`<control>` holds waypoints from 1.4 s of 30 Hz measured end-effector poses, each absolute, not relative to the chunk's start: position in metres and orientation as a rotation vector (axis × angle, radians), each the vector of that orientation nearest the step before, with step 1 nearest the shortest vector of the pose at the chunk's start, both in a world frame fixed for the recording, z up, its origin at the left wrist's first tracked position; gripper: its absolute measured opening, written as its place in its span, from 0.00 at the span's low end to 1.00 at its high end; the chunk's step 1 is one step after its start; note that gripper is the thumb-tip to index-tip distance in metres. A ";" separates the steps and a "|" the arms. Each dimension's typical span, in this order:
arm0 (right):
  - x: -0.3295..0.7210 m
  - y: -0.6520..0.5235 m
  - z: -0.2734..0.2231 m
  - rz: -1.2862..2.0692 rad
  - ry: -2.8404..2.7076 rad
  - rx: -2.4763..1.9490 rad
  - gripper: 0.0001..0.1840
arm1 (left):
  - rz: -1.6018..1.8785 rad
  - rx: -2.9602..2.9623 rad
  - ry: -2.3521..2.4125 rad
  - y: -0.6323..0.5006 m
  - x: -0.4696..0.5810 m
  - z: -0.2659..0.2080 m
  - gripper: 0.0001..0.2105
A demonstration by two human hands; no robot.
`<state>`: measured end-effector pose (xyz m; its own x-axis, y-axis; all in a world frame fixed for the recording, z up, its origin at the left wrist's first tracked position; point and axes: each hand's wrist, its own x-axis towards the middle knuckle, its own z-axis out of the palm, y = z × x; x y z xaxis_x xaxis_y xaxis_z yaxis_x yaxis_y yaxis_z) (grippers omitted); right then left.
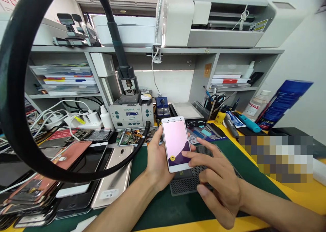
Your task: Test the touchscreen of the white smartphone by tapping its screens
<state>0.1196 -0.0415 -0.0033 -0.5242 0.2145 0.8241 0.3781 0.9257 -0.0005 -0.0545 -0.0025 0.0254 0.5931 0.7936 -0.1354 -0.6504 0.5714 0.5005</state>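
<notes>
A white smartphone (177, 142) is held upright and slightly tilted in my left hand (158, 159), whose fingers wrap round its back and edges. Its lit screen shows a pale pink background, a dark purple shape at the lower right and a small yellow icon at the lower left. My right hand (220, 179) is in front of the phone, fingers apart and holding nothing. Its index fingertip is at the lower right of the screen; whether it touches the glass I cannot tell. Beneath both hands lies a dark grey perforated pad (184, 186) on a green mat (145, 204).
A black hose (84, 176) loops across the left from a hot air station (131, 114). Stacked phones and phone parts (76, 171) cover the left side. Behind stand a flat heating plate (188, 110) and a tool holder (216, 103). A clear bottle (258, 104) is at the right.
</notes>
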 end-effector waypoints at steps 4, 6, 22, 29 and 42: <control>0.125 -0.041 0.002 -0.242 -2.070 -0.478 0.06 | 0.893 0.414 0.404 -0.002 -0.055 0.027 0.32; 0.124 -0.041 0.004 -0.248 -2.080 -0.481 0.05 | 0.902 0.411 0.414 -0.002 -0.054 0.028 0.32; 0.106 -0.051 -0.012 -0.229 -2.378 -0.401 0.07 | 0.810 0.445 0.416 -0.002 -0.051 0.020 0.35; 0.106 -0.048 -0.012 -0.254 -2.419 -0.365 0.07 | 0.834 0.477 0.468 -0.004 -0.052 0.022 0.37; 0.115 -0.037 0.009 -0.322 -2.218 -0.441 0.06 | 0.853 0.410 0.418 -0.006 -0.046 0.017 0.32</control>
<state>0.1153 -0.0371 0.0092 -0.5929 0.2034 0.7792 0.4165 0.9056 0.0806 -0.0457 -0.0059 0.0173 0.5879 0.7869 -0.1874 -0.6306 0.5910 0.5031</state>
